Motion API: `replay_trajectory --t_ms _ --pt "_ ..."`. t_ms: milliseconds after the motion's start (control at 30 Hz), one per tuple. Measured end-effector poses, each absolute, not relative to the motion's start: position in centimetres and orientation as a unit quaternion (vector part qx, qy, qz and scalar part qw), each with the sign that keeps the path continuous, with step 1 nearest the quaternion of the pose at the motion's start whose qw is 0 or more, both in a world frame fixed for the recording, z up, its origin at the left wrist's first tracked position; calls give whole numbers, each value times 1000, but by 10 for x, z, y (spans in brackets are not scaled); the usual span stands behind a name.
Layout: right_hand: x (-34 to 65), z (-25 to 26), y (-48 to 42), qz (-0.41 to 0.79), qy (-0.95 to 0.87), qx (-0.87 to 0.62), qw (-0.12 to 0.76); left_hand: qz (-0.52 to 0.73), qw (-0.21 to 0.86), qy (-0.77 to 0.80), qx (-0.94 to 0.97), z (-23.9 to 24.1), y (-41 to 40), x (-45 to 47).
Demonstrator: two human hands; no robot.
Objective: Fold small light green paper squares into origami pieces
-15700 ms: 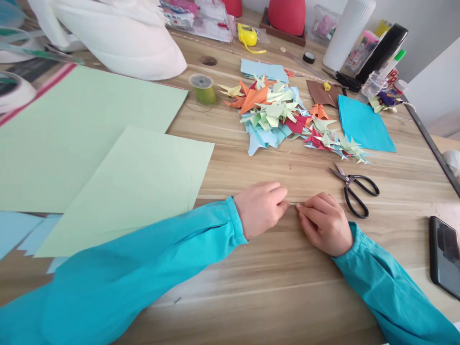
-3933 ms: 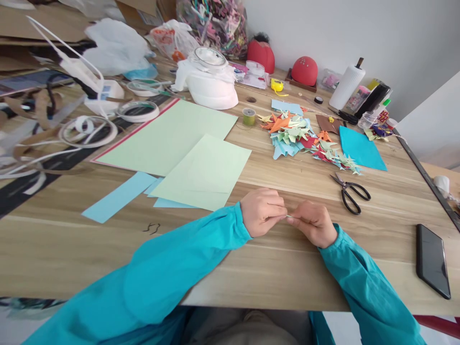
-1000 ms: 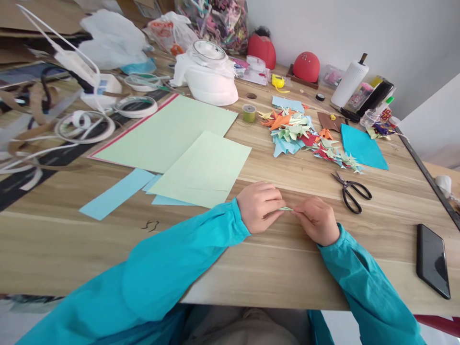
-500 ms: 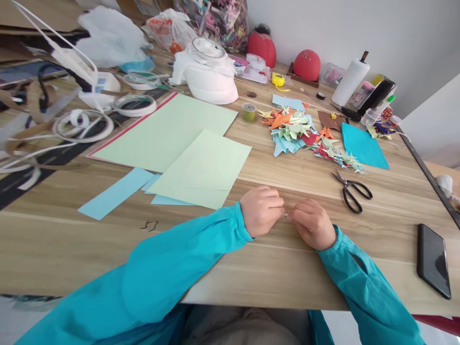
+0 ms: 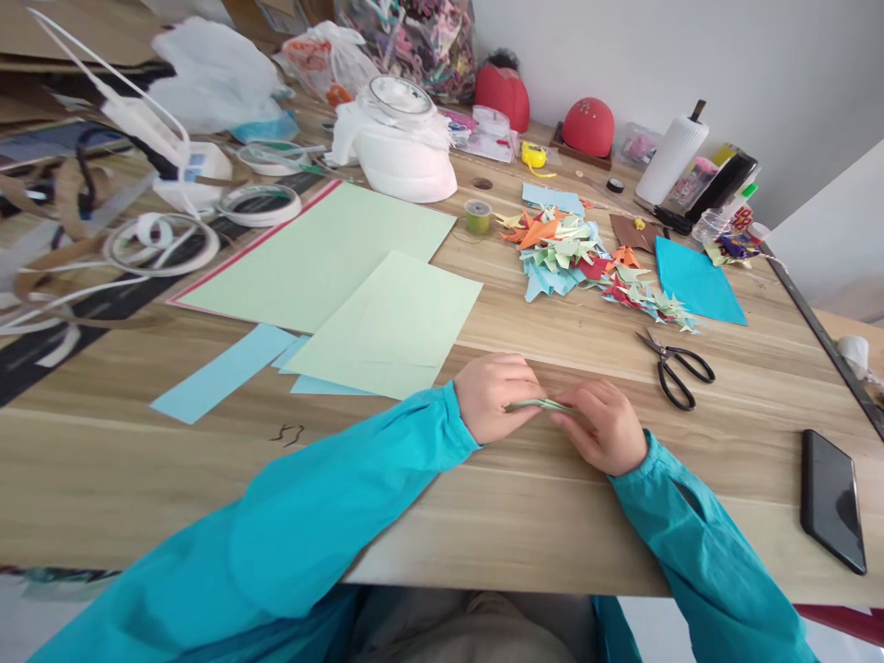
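Note:
Between my two hands is a small folded strip of pale green paper [image 5: 542,403], seen nearly edge-on. My left hand [image 5: 495,398] grips its left end between thumb and fingers. The right end is pinched by my right hand [image 5: 602,425]. Just beyond my left hand lie pale green paper sheets [image 5: 407,318], with light blue paper strips [image 5: 225,370] beside and under them. Black-handled scissors [image 5: 675,366] rest to the right of my right hand. Farther back is a pile of folded paper pieces [image 5: 559,249] in orange, green, blue and red.
A phone [image 5: 832,502] lies near the right edge. Behind the sheets stand a thread spool [image 5: 477,217] and a white cloth-wrapped bundle [image 5: 404,157]. Cables and tape rolls [image 5: 259,203] crowd the left. A turquoise cloth-like square [image 5: 701,279] lies right of the pile.
The folded green paper, almost hidden between my fingers before, now shows as a longer strip. My fingers have shifted slightly around it.

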State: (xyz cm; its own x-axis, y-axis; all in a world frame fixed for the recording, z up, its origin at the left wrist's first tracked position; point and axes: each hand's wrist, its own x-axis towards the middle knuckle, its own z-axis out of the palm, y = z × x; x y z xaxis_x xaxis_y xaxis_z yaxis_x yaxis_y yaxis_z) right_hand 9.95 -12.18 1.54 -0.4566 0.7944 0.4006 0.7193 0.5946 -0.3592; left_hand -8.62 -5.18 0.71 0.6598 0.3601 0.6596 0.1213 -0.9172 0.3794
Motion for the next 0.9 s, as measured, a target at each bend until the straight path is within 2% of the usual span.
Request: replay_trajectory --t_ms 233,500,733,900 --pt "93 10 -122 12 -861 -431 268 380 141 149 902 10 -58 -84" --pt "96 15 -122 -8 -857 -432 282 380 250 153 877 13 -58 -85" --pt "94 17 -122 -6 -872 -435 224 370 242 155 884 12 -60 -84" --pt "95 18 -124 -15 -876 -428 221 369 250 156 882 10 -61 -83"
